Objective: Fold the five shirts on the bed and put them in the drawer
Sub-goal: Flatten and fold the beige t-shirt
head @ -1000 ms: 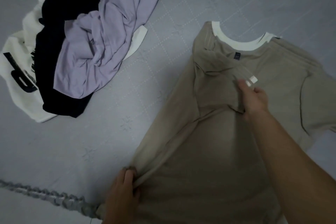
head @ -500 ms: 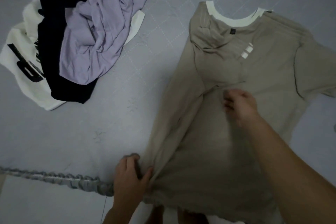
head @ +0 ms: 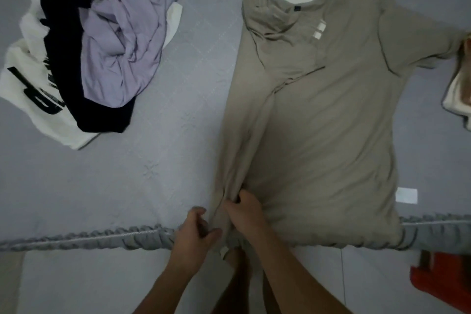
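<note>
A beige shirt (head: 326, 120) with a white collar lies spread on the grey bed (head: 158, 160), its left sleeve folded in over the chest. At the bed's near edge my left hand (head: 197, 231) pinches the shirt's lower left hem. Right beside it, my right hand (head: 243, 208) grips a bunch of the same fabric a little higher up. At the far left lies a pile of unfolded shirts: a lilac shirt (head: 127, 33) on top, a black shirt (head: 63, 41) under it, and a white shirt (head: 28, 79) with black lettering at the bottom.
A cream-coloured garment (head: 458, 94) sits at the right edge, next to the beige shirt's right sleeve. The bed's ruffled grey edge (head: 89, 238) runs across in front of me. An orange-red object (head: 443, 285) stands on the floor at the lower right.
My right hand has come down from the folded sleeve at the chest to the hem beside my left hand. The view has shifted, showing the shirt's full length.
</note>
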Demonstrator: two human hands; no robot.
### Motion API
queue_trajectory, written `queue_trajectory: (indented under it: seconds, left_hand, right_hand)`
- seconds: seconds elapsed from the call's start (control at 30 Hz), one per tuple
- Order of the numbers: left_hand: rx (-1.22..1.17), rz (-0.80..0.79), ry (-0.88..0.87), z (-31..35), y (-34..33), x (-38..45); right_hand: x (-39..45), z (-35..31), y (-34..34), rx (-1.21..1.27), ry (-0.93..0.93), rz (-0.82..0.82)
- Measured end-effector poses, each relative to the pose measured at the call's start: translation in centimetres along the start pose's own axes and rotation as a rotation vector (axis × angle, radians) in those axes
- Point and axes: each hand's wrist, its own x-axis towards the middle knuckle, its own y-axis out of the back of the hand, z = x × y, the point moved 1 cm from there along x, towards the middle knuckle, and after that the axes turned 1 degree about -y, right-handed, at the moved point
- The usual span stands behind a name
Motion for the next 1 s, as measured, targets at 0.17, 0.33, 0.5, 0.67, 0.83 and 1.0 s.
queue_trajectory:
  seconds: [0.17, 0.33, 0.5, 0.67, 0.83, 1.0]
  left_hand:
    - [0.119, 0.000, -0.174, -0.3, 0.2, -1.0]
    - [-0.148, 0.185, -0.200, 0.8, 1.6, -4.0]
    - [-0.271, 0.318, -0.094, 1.7, 2.2, -5.0]
    - [0.001, 0.310, -0.160, 0.1, 2.6, -4.5]
    - [0.141, 0.102, -0.236, 0.0, 1.5, -4.5]
    - [-0.059, 0.309, -0.110, 0.8, 0.8, -3.2]
  right_hand:
    - [-1.0, 1.9, 0.0, 0.047, 0.005, 0.064]
    - [-1.8, 3.4, -1.0, -0.066, -0.063, 0.045]
    - [-3.1, 3.4, -2.3, 0.077, -0.132, 0.010]
    - [-3.1, 3.7, -2.9, -0.037, -0.103, -0.018]
    - [-3.4, 3.6, -2.6, -0.083, -0.072, 0.003]
    - [-4.1, 2.7, -2.3, 0.028, 0.001, 0.019]
